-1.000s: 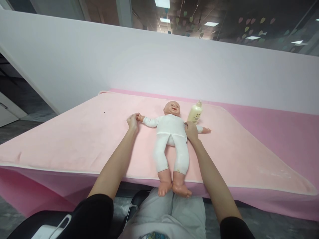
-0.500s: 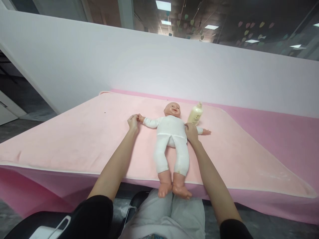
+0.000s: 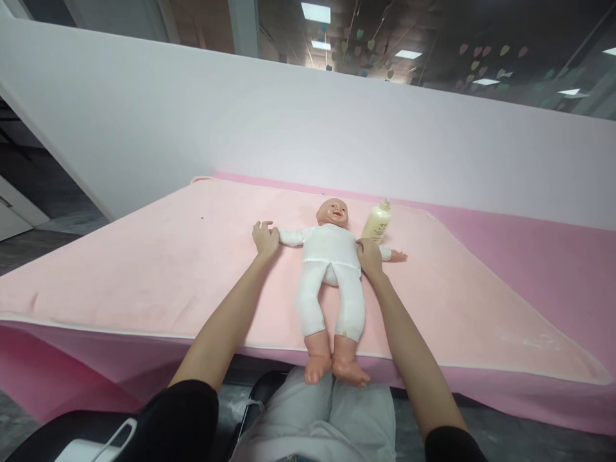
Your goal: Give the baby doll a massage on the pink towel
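Observation:
A baby doll [image 3: 331, 247] with a white cloth body lies face up on a pale pink blanket [image 3: 144, 269], its feet over the front edge. My left hand [image 3: 266, 239] covers the doll's hand at the end of the outstretched arm on the left, fingers bent around it. On the other side, my right hand [image 3: 369, 256] is closed on the doll's upper arm, beside its torso. The doll's other hand [image 3: 398, 256] sticks out beyond it. A pale yellow pump bottle [image 3: 378, 221] rests just behind my right hand.
Behind the table stands a white partition [image 3: 308, 128]. Bright pink table cover [image 3: 543, 263] shows at the right. My legs [image 3: 317, 410] are under the front edge, and a black chair with a white object is at the lower left.
My left hand has shifted slightly right, from the doll's fingertips to over its hand and wrist. My right hand and the doll's body have hardly moved.

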The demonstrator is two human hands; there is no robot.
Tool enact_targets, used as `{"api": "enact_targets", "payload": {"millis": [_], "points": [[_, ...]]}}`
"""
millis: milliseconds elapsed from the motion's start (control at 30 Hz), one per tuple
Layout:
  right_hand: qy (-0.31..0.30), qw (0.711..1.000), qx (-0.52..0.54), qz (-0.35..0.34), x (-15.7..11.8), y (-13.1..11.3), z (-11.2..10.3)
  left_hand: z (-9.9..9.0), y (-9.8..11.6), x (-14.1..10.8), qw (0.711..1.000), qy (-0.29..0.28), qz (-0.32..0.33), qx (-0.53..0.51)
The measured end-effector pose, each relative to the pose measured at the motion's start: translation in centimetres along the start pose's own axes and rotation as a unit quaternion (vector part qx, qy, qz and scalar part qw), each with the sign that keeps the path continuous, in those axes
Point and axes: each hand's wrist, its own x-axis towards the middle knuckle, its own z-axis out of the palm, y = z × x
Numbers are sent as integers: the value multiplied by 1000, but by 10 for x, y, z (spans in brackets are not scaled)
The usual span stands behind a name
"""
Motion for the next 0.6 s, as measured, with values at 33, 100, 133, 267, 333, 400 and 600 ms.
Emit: {"api": "enact_targets", "payload": {"millis": [33, 100, 133, 267, 333, 400, 600], "points": [[-2, 1000, 1, 0, 0, 0, 0, -1, 2, -2, 1000, 4, 11, 7], [-3, 1000, 1, 3, 0, 0, 0, -2, 10, -8, 999, 14, 43, 5], [-1, 1000, 0, 4, 0, 0, 1, -1, 16, -12, 998, 15, 68, -2], [2, 1000, -1, 2, 0, 1, 2, 7, 45, -44, 968, -119, 210, -70], [0, 1000, -3, 3, 0, 1, 2, 12, 56, -60, 924, -254, 271, -93], [-3, 1000, -9, 5, 0, 0, 2, 15, 62, -71, 901, -311, 287, -91], [-17, 1000, -14, 13, 0, -4, 0, 10, 61, -67, 896, -318, 301, -71]]}}
